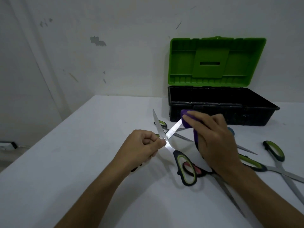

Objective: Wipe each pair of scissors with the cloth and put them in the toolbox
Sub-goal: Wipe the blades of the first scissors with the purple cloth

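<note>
My left hand (142, 146) grips a pair of scissors (186, 167) with black-and-green handles at one handle, blades spread wide above the table. One blade points up and away; the other blade slants right into a purple cloth (185, 118). My right hand (213, 140) is shut on that cloth, pressing it on the blade's tip. The toolbox (220, 116), black with an open green lid (217, 61), stands at the back right, just beyond my right hand.
Several other scissors lie on the white table (82, 162): one green-handled pair (278, 155) at the right, another (162, 124) behind the held blades, a red-handled pair (195, 170) under my right wrist. The table's left edge drops off beside a white wall.
</note>
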Demonstrator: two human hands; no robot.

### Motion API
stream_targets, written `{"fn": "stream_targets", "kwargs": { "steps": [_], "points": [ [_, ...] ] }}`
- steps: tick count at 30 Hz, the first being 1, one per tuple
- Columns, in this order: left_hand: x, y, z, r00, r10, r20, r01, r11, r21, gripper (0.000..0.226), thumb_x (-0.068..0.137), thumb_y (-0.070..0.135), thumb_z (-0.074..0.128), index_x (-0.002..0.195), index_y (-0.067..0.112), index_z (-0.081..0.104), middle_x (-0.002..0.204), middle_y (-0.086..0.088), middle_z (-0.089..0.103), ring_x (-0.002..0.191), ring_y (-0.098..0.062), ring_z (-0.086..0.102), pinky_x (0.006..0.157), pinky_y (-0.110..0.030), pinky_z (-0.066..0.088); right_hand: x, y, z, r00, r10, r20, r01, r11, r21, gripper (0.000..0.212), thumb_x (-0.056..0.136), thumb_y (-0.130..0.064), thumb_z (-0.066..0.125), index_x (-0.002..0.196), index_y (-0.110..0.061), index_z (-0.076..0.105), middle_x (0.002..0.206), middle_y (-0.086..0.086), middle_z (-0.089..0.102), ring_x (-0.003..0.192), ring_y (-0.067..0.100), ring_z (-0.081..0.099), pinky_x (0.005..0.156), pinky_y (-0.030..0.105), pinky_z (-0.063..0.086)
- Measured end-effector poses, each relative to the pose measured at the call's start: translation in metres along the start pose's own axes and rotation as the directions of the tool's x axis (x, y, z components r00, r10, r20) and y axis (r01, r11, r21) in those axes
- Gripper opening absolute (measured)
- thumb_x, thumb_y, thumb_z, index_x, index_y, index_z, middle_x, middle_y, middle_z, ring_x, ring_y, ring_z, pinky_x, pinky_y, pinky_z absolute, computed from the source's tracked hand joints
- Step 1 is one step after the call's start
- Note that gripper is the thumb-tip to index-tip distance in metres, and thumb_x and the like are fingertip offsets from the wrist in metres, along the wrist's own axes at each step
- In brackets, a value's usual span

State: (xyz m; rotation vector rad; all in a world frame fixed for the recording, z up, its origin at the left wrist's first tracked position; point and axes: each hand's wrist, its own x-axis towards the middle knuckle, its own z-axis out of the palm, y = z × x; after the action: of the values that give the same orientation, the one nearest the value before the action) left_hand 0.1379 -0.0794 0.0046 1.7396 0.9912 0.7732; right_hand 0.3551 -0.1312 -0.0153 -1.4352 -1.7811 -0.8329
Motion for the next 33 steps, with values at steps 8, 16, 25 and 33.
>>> {"fn": "stream_targets", "kwargs": {
  "steps": [8, 16, 25, 33],
  "points": [
    [0.004, 0.002, 0.0, 0.991, -0.093, -0.1, 0.061, 0.957, -0.285, 0.019, 0.093, 0.023, 0.063, 0.081, 0.008, 0.067, 0.061, -0.001, 0.059, 0.049, -0.012, 0.048, 0.048, -0.02, 0.04, -0.005, -0.035, -0.004, 0.992, -0.126, -0.006, 0.126, 0.984, 0.125, 0.035, 0.098, -0.019, 0.05, 0.128, -0.004, 0.06, 0.13, 0.011, 0.059, 0.091, 0.026, 0.055, 0.081, 0.028, 0.046],
    [0.004, 0.003, 0.008, 0.993, -0.118, -0.008, 0.102, 0.888, -0.448, 0.008, 0.094, 0.015, 0.061, 0.09, 0.011, 0.067, 0.064, -0.001, 0.06, 0.053, -0.008, 0.053, 0.047, -0.016, 0.038, -0.002, -0.037, -0.006, 0.998, -0.037, -0.045, 0.048, 0.958, 0.284, 0.048, 0.09, -0.007, 0.058, 0.137, -0.007, 0.048, 0.135, 0.01, 0.049, 0.113, 0.022, 0.052, 0.096, 0.025, 0.045],
    [-0.002, 0.011, 0.005, 0.996, -0.045, 0.08, 0.076, 0.896, -0.438, 0.01, 0.099, 0.022, 0.052, 0.098, 0.013, 0.058, 0.103, -0.008, 0.077, 0.068, -0.012, 0.049, 0.068, -0.024, 0.042, 0.017, -0.022, -0.022, 0.928, 0.368, -0.05, -0.273, 0.768, 0.579, 0.029, 0.085, -0.017, 0.067, 0.113, -0.02, 0.059, 0.123, -0.004, 0.055, 0.119, 0.006, 0.05, 0.09, 0.018, 0.048],
    [-0.005, 0.009, 0.004, 0.989, -0.063, 0.134, 0.113, 0.908, -0.404, 0.016, 0.103, 0.023, 0.045, 0.095, 0.017, 0.057, 0.097, -0.01, 0.076, 0.097, -0.031, 0.071, 0.09, -0.052, 0.054, 0.045, -0.015, -0.015, 0.879, 0.45, 0.157, -0.419, 0.574, 0.703, 0.021, 0.096, -0.022, 0.056, 0.115, -0.031, 0.055, 0.108, -0.017, 0.064, 0.102, 0.006, 0.062, 0.074, 0.03, 0.058]
  ]
}}
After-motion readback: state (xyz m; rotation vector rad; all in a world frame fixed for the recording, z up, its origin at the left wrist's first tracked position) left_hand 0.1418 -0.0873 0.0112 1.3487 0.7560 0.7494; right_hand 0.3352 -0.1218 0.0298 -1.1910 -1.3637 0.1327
